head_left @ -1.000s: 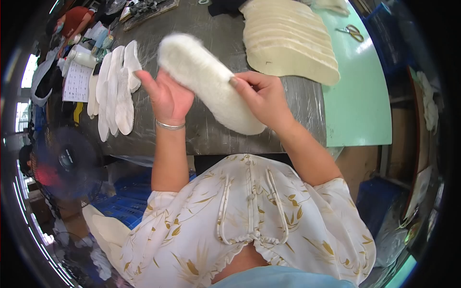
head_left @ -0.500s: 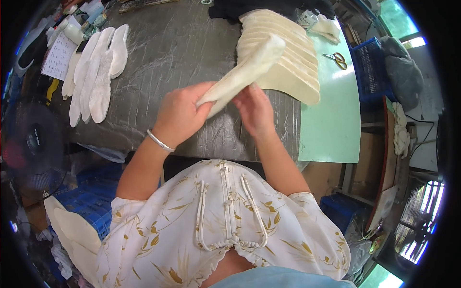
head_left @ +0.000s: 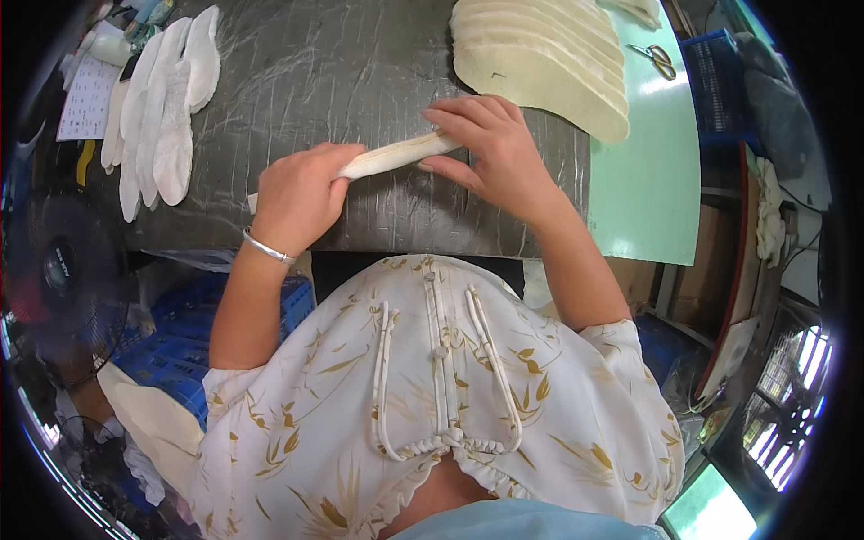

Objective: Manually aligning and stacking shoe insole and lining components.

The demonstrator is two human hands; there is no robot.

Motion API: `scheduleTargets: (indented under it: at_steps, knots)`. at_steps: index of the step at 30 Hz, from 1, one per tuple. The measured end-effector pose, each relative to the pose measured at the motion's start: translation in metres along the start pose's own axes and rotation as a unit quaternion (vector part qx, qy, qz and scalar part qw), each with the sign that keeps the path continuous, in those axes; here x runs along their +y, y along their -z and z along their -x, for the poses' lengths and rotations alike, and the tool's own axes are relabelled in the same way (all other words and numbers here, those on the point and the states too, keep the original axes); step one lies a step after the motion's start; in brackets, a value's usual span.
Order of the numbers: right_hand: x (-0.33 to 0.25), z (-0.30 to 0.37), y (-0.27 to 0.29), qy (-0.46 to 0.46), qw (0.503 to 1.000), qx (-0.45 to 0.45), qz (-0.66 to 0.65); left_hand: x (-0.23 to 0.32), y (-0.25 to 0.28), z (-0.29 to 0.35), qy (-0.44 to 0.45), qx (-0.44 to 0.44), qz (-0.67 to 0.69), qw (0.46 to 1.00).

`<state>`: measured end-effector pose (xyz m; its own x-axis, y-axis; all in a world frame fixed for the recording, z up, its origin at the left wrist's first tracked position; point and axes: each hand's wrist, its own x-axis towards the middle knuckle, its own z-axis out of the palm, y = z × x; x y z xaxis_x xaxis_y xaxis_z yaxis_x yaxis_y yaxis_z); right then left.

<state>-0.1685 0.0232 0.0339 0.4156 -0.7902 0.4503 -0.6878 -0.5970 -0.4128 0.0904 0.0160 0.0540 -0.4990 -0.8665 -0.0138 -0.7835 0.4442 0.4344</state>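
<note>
A cream, fleecy insole is held over the near part of the dark table, turned edge-on so that a seam-like line shows along it. My left hand is closed around its left part, and a small tip sticks out beyond the hand. At the other end, my right hand grips it between the fingers above and the thumb below. Beyond my right hand lies a fanned stack of cream insoles. Several white fleecy insoles lie side by side at the left of the table.
The table has a dark, wrinkled cover, with a pale green board at its right. Scissors rest on that board. A fan stands at the left, near blue crates. Another blue crate is at the far right.
The insole has turned from slanting upward to nearly level and edge-on. My hands have moved apart, the right one now at its right end. The whole view has shifted.
</note>
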Motion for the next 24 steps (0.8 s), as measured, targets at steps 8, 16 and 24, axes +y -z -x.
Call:
scheduleTargets:
  at_steps: [8, 16, 24]
  knots:
    - [0.013, 0.008, -0.004, -0.112, 0.989, -0.036, -0.09, -0.013, -0.01, 0.002, -0.015, 0.049, -0.027, 0.998]
    - [0.021, 0.026, -0.008, -0.195, 0.972, -0.012, -0.133, -0.016, -0.022, 0.001, -0.047, 0.114, -0.057, 0.991]
    - [0.03, 0.039, 0.015, -0.133, 0.961, -0.035, -0.24, -0.018, -0.021, 0.002, -0.048, 0.139, -0.059, 0.987]
